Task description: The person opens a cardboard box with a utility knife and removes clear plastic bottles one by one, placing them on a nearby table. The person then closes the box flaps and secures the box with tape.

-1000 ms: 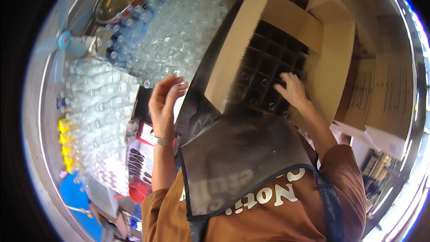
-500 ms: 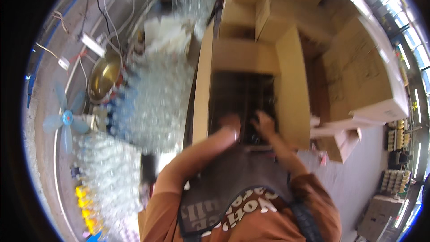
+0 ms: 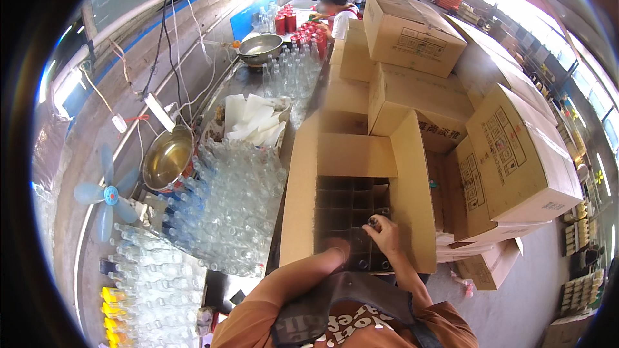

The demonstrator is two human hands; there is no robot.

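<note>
In front of me stands an open cardboard box (image 3: 358, 154) with its flaps raised. Dark dividers (image 3: 335, 203) split its inside into square compartments. My right hand (image 3: 387, 237) is closed, thumb and fingers round the neck of a glass bottle (image 3: 373, 222) in the box's right part. A few other bottle mouths show in compartments near it, one of them a bottle (image 3: 385, 265) by the near right corner. My left hand (image 3: 338, 246) reaches into the near left part of the box. Motion smears its fingers, and whatever they may hold cannot be made out.
Many clear glass bottles (image 3: 235, 200) crowd the table on my left, beside a tray of white sheets (image 3: 258, 119). Metal bowls (image 3: 169, 160) and a blue fan (image 3: 109, 194) line the wall. Cartons (image 3: 516, 154) are stacked right and ahead. A co-worker (image 3: 342, 16) sits at the far end.
The view has tilted up, bringing the co-worker and red items into sight. My right hand, blurred over the compartments before, now grips a bottle neck. My left hand stays in the box.
</note>
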